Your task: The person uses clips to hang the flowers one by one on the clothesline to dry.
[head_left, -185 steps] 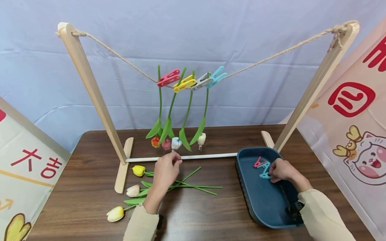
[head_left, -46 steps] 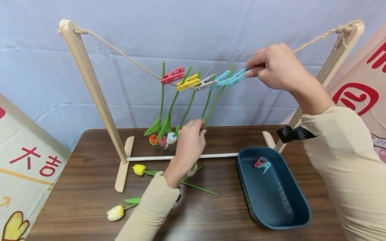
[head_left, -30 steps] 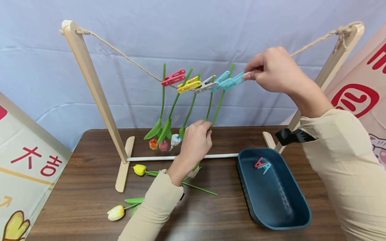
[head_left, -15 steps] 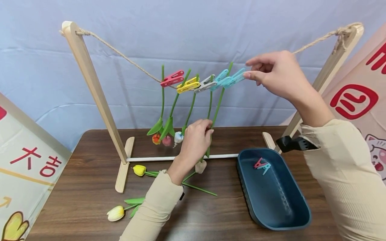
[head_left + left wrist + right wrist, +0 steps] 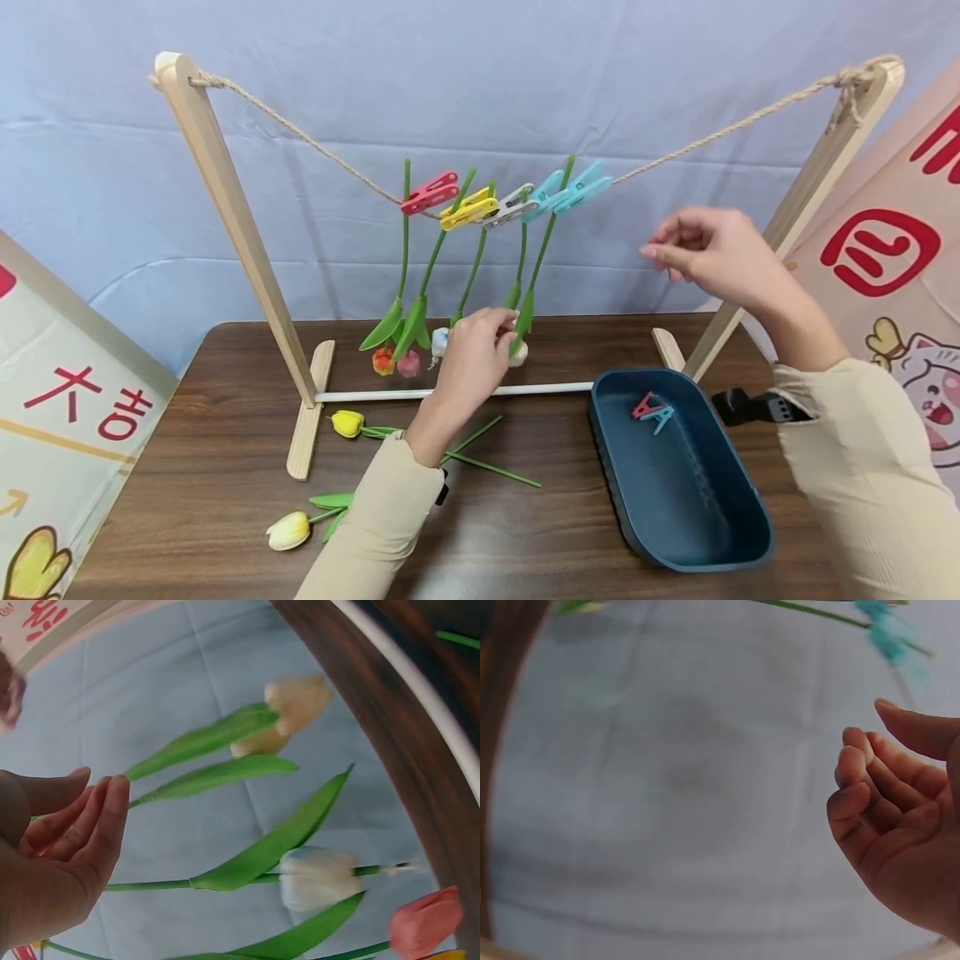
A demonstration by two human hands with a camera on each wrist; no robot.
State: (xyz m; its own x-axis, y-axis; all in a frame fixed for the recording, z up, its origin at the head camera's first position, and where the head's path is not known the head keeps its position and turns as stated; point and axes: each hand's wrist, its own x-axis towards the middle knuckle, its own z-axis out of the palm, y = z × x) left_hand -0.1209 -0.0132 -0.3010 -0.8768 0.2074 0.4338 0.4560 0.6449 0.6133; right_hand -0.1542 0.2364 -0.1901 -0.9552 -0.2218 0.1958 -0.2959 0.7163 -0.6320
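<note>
My left hand (image 5: 474, 354) is beside the hanging cream tulips, thumb and fingertips slightly apart next to a green leaf (image 5: 206, 739) in the left wrist view. The rightmost cream tulip (image 5: 518, 355) hangs head down, its stem held on the rope by a light blue clothespin (image 5: 583, 188). My right hand (image 5: 716, 250) is in the air right of the row, fingers loosely curled and holding nothing. Left of that pin are another light blue clothespin (image 5: 544, 197) and grey (image 5: 512, 207), yellow (image 5: 469, 208) and red (image 5: 430, 193) clothespins, with tulips hanging below.
A rope (image 5: 720, 133) sags between two wooden posts (image 5: 232, 225). The blue bin (image 5: 675, 500) at right contains a red clothespin (image 5: 646, 406) and a light blue clothespin (image 5: 660, 418). Yellow (image 5: 347, 423) and pale yellow (image 5: 288, 531) tulips lie on the table at left.
My right hand has let go of the last light blue clothespin and moved down to the right. My left hand has released the cream tulip, which now hangs from the rope.
</note>
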